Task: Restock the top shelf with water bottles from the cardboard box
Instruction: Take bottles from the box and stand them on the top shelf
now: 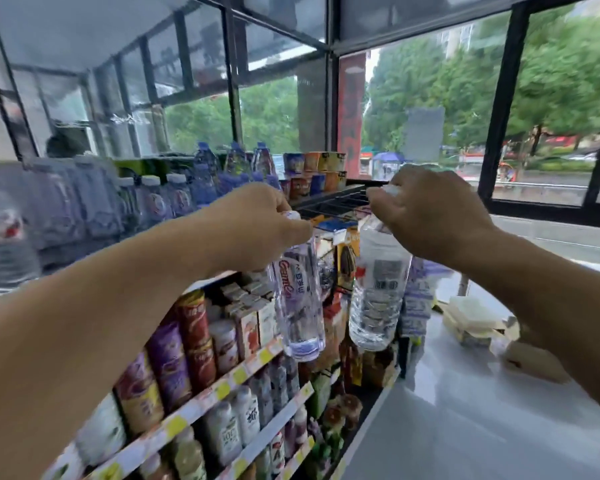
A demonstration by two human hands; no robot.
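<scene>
Your left hand (257, 220) has its grip curled round the neck of a clear water bottle (298, 299) with a pink-lettered label, the white cap just showing between your fingers. The bottle hangs upright below the hand, in front of the shelf unit and level with the row under the top shelf (340, 199). Your right hand (433, 216) pinches a second water bottle (378, 289) by its cap in the same way — fingers closed over the top, so the cap itself is mostly hidden. This second bottle hangs just right of the first, apart from it, its label showing a printed code.

Both hands sit just in front of and slightly below the top shelf's near edge. On the top shelf, to the left of your hands, stands a crowd of bottled water (153, 202) — blurred, the nearest ones at the far left smeared beyond reading. Farther back on the same shelf are blue-capped bottles (236, 161) and stacked cup noodles (312, 174). A dark wire section of the top shelf lies between your two hands.

Below the top shelf, rows of cans and drink bottles (201, 341) run down out of view; your left forearm covers much of them. The cardboard box cannot be clearly made out.
</scene>
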